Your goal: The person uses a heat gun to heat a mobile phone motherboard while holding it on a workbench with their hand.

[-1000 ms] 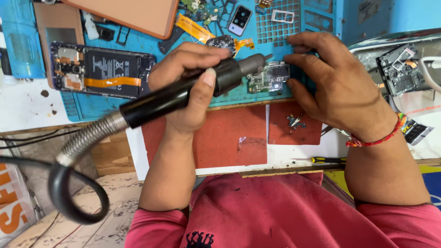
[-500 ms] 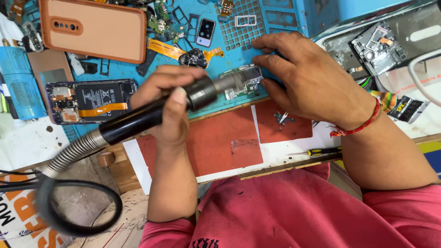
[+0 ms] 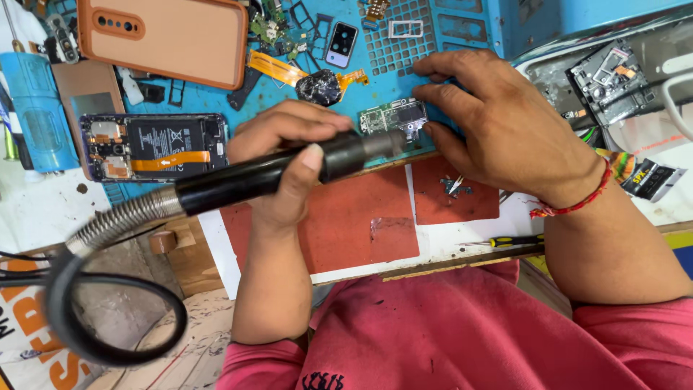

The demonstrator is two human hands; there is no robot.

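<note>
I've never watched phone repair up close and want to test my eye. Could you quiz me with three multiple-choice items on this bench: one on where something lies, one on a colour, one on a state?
1. Where does the small yellow-handled screwdriver lie?
A. On the blue mat
B. Near the table's front edge, below the right hand
C. Inside the opened phone

2. What colour is the phone case at top left?
A. Orange
B. Green
C. White

3. How is the black handpiece held?
A. Lying loose
B. Gripped by the left hand
C. Held by both hands

Answers: 1 B, it rests under the right hand. 2 A, plainly orange. 3 B, the left hand wraps it; the right steadies the circuit board.
</note>
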